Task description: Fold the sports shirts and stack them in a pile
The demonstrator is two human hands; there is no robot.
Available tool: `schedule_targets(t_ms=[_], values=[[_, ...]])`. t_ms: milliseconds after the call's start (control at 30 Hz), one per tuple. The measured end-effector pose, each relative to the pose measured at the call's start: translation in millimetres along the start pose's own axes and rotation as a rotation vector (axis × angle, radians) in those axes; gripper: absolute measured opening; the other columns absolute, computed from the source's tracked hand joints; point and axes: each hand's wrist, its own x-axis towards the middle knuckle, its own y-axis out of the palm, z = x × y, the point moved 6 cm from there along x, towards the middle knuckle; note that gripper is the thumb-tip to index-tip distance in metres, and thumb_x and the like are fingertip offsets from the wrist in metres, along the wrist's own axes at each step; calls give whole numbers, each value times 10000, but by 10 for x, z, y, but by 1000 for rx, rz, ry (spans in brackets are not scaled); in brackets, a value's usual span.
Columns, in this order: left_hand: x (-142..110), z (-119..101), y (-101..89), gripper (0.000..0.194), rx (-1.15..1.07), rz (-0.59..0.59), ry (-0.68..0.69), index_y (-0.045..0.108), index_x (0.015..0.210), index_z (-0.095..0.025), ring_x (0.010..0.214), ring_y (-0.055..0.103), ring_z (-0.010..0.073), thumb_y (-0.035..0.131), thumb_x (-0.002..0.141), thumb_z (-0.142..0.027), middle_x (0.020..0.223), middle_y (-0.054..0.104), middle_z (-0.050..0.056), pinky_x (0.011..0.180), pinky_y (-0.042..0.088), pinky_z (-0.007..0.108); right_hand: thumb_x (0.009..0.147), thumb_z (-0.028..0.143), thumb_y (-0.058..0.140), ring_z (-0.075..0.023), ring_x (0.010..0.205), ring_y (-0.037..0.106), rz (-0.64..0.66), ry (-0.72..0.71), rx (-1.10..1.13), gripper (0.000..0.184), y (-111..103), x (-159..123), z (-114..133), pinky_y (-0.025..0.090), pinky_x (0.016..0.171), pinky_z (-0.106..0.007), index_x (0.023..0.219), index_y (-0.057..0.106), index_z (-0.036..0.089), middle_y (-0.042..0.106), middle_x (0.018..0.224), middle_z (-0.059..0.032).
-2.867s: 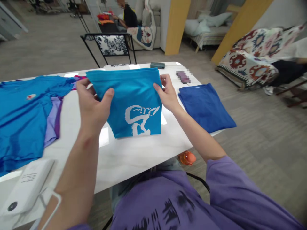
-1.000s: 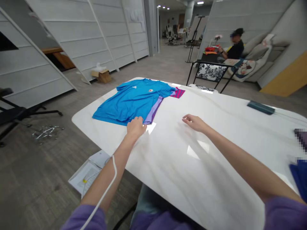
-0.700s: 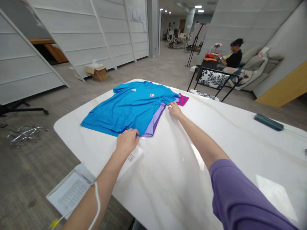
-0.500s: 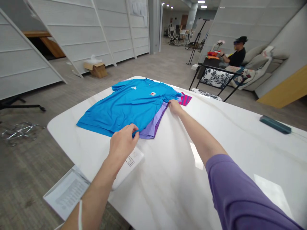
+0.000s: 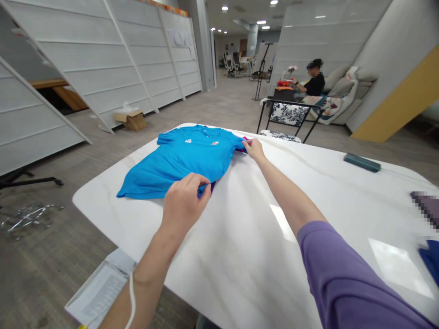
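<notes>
A bright blue T-shirt with small chest logos lies spread on the white marbled table. My left hand is closed in a pinch on its near bottom corner, which is lifted slightly. Farther off, my right hand pinches the end of the shirt's right sleeve. Purple cloth peeks out from beneath the blue hem beside my left fingers. A little pink cloth shows under the sleeve; most of what lies below is covered.
A dark green oblong case rests on the table's right side. Dark blue cloth shows at the right edge. Beyond the table stand a patterned chair and a seated person. An open cardboard box is on the floor.
Both hands have drawn the blue shirt's near edge out to the right, covering most of the purple and striped cloth beneath. My right hand moved from the shirt's side to its sleeve end.
</notes>
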Motion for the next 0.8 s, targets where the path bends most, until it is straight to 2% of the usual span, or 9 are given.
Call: schedule_targets(t_ms=[100, 200, 400, 467, 567, 633, 667, 733, 800], values=[[-182, -632, 99, 78, -162, 171, 72, 705, 1048, -253, 986, 771, 222, 637, 1081, -231, 1057, 792, 16, 846, 521, 357, 1082, 561, 645, -290, 1134, 671, -36, 70, -60, 381, -581, -239, -247, 544, 1117, -436, 936, 696, 213, 751, 1134, -137], [-540, -1342, 346, 89, -321, 401, 131, 690, 1047, -258, 981, 768, 199, 625, 1058, -198, 1079, 779, 9, 808, 531, 338, 1040, 512, 679, -268, 1032, 668, -62, 151, -118, 321, -1232, -667, -644, 557, 1047, -417, 896, 643, 227, 743, 1048, -106], [-1510, -2750, 998, 64, -504, 825, 334, 685, 1059, -263, 1005, 777, 219, 652, 1016, -228, 1142, 790, 25, 852, 576, 343, 848, 236, 741, -229, 938, 680, -30, 324, -256, 100, -2517, -1886, -1584, 559, 928, -347, 852, 643, 217, 747, 981, -66], [-1789, -3171, 1107, 66, -538, 924, 409, 692, 1077, -271, 1032, 784, 228, 649, 1028, -258, 1177, 797, 29, 858, 585, 349, 807, 178, 727, -224, 953, 691, -7, 373, -311, 83, -2944, -2286, -1842, 556, 923, -328, 876, 690, 202, 765, 1005, -67], [-2040, -3683, 1112, 155, -627, 1039, 517, 721, 1159, -291, 1085, 795, 245, 679, 1067, -409, 1224, 812, 25, 878, 602, 362, 795, 158, 729, -233, 971, 709, 38, 450, -390, 166, -3588, -2817, -2147, 566, 923, -328, 955, 768, 182, 791, 1033, -76], [-2011, -3846, 1101, 370, -689, 1065, 550, 729, 1289, -306, 1129, 797, 262, 722, 1052, -591, 1262, 823, 27, 923, 619, 381, 797, 164, 759, -271, 1043, 721, 62, 494, -446, 215, -3974, -3103, -2292, 577, 982, -368, 1006, 809, 170, 802, 1100, -111], [-1915, -3847, 1128, 474, -697, 1044, 545, 724, 1353, -304, 1166, 793, 273, 724, 1040, -660, 1293, 822, 37, 962, 624, 393, 807, 176, 777, -310, 1125, 717, 63, 510, -476, 238, -4134, -3216, -2345, 574, 1041, -409, 1039, 825, 164, 801, 1171, -142], [-1561, -3667, 1292, 565, -640, 925, 500, 707, 1448, -278, 1278, 763, 298, 674, 1067, -694, 1390, 798, 79, 1070, 613, 425, 875, 237, 788, -400, 1345, 646, 49, 520, -529, 303, -4337, -3363, -2414, 526, 1179, -517, 1163, 841, 159, 762, 1372, -202], [-1051, -3269, 1600, 598, -507, 749, 422, 675, 1529, -224, 1421, 691, 335, 567, 1128, -656, 1523, 727, 146, 1193, 564, 475, 1003, 324, 714, -414, 1511, 545, 49, 492, -543, 397, -4326, -3393, -2447, 452, 1287, -559, 1362, 807, 182, 691, 1555, -196]])
